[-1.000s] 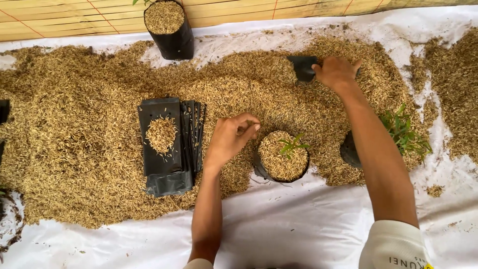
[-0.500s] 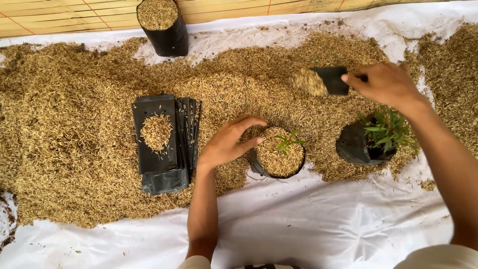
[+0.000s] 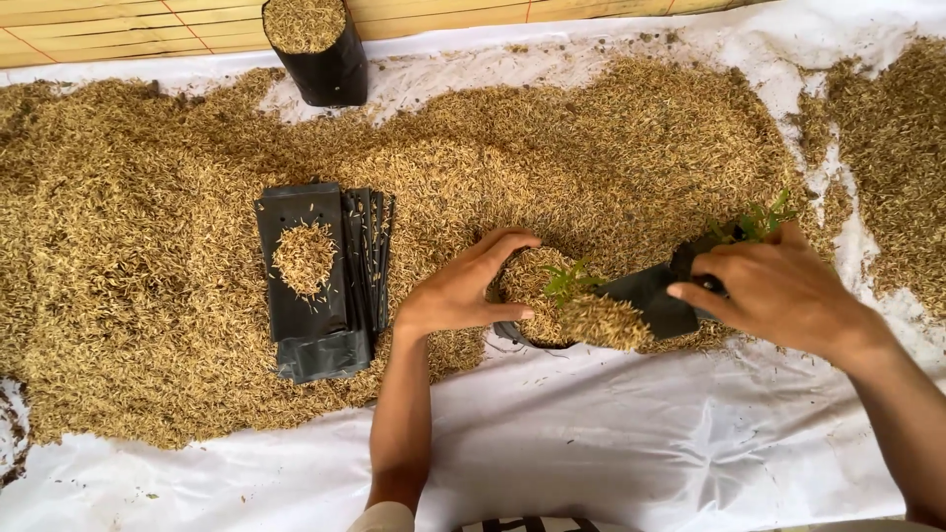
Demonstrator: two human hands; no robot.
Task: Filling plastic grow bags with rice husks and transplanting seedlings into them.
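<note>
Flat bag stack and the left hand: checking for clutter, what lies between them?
Head view: only loose husks between flat bag stack and left hand.
</note>
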